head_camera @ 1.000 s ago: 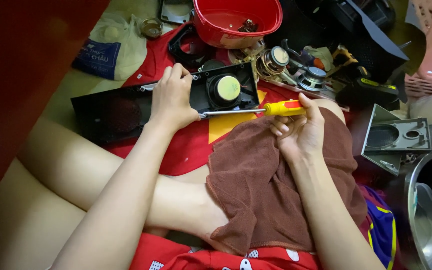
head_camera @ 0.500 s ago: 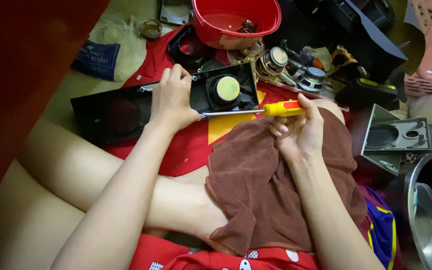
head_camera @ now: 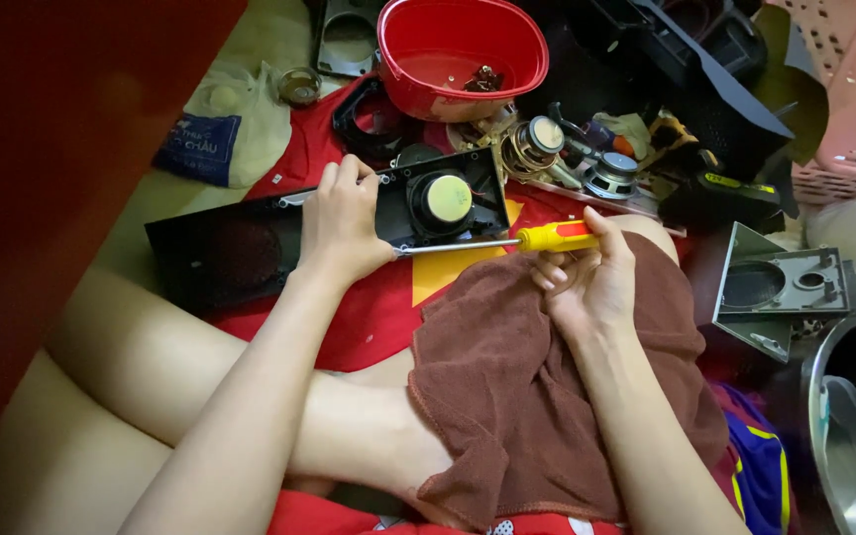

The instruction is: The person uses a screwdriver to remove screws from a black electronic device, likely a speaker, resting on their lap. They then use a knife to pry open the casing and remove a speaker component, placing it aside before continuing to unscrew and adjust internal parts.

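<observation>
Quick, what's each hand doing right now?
Left hand: closed, gripping the long black plastic speaker panel.
Right hand: closed on the yellow-handled metal screwdriver.

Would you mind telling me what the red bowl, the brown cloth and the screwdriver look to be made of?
Red bowl: likely plastic, smooth and glossy with soft highlights. Brown cloth: terry-like fabric, matte, fuzzy, stitched hem. Screwdriver in the right hand: shiny metal shaft, yellow and orange handle, probably plastic.
</observation>
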